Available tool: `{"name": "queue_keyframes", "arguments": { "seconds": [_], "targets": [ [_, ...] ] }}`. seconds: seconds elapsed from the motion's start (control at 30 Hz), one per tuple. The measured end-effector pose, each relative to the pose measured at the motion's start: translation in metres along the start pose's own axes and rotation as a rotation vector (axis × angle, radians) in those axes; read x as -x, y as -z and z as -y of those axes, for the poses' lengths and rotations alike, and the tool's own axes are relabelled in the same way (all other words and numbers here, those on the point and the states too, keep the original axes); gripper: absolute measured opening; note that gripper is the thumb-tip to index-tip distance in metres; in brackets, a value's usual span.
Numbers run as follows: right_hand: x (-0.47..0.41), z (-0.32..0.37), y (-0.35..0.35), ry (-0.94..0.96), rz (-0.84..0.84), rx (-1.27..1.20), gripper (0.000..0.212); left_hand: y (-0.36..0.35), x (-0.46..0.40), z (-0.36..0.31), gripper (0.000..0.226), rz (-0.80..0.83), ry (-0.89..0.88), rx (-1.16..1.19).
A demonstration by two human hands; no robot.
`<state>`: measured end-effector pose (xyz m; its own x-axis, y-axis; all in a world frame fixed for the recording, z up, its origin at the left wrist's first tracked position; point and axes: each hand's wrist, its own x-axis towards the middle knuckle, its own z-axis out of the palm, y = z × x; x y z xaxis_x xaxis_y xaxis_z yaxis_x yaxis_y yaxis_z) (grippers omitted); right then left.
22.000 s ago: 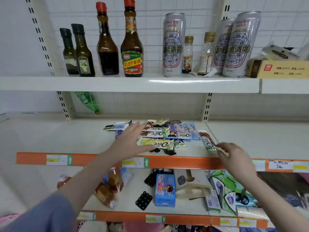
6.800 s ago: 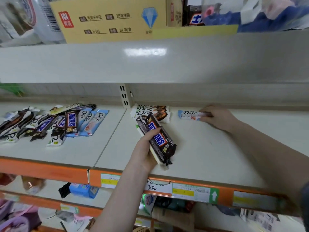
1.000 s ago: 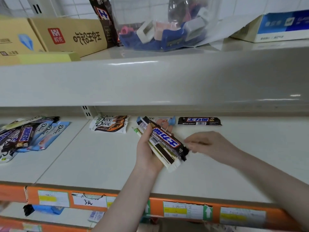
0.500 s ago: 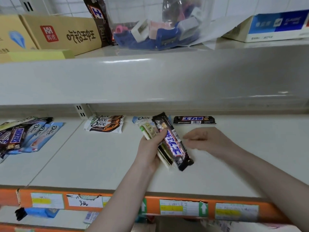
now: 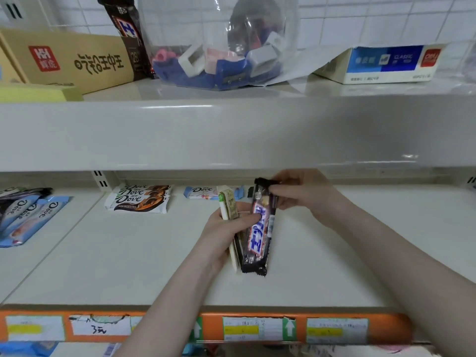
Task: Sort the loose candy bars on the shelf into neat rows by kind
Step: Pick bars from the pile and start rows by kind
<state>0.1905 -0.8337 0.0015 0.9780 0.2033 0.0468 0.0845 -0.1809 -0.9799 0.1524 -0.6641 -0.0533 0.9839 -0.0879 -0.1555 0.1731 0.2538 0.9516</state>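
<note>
Two hands (image 5: 226,228) (image 5: 304,191), one dark bar (image 5: 258,228), one green bar (image 5: 228,204), two brown Doves (image 5: 140,199), one blue Dove (image 5: 203,193).

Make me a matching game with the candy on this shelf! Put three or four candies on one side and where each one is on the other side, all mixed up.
Things:
1. Dark Snickers bar
2. Green-and-white bar
3. Brown Dove stack
4. Light blue Dove bar

Places:
A. Lying alone at the back of the shelf, just behind the hands
B. Lying at the back near the upright post
C. Held by the left hand, leftmost in the bundle
D. Pinched at its top end by the right hand

Pairs: 1-D, 2-C, 3-B, 4-A
</note>
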Motion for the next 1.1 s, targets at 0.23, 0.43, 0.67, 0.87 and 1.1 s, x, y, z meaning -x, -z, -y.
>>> {"name": "queue_keyframes", "arguments": {
  "seconds": [0.23, 0.43, 0.67, 0.87, 1.1],
  "targets": [
    [0.02, -0.031, 0.031, -0.062, -0.269, -0.416, 0.006, 0.003, 0.002, 0.002, 0.025, -0.036, 0.009, -0.045],
    [0.036, -0.052, 0.047, 0.072, -0.256, -0.074, 0.025, 0.001, -0.001, -0.001, 0.029, -0.092, -0.004, -0.015],
    [0.044, -0.051, 0.038, 0.299, 0.085, 0.615, 0.048, -0.006, -0.006, -0.003, 0.017, -0.089, 0.045, -0.028],
    [0.039, -0.057, 0.035, 0.514, 0.079, 0.915, 0.039, -0.008, -0.009, 0.001, 0.011, -0.091, 0.136, 0.066],
    [0.001, -0.052, 0.054, 0.596, -0.003, 1.163, 0.037, -0.004, -0.018, 0.006, 0.01, -0.12, 0.225, 0.365]
  ]
}}
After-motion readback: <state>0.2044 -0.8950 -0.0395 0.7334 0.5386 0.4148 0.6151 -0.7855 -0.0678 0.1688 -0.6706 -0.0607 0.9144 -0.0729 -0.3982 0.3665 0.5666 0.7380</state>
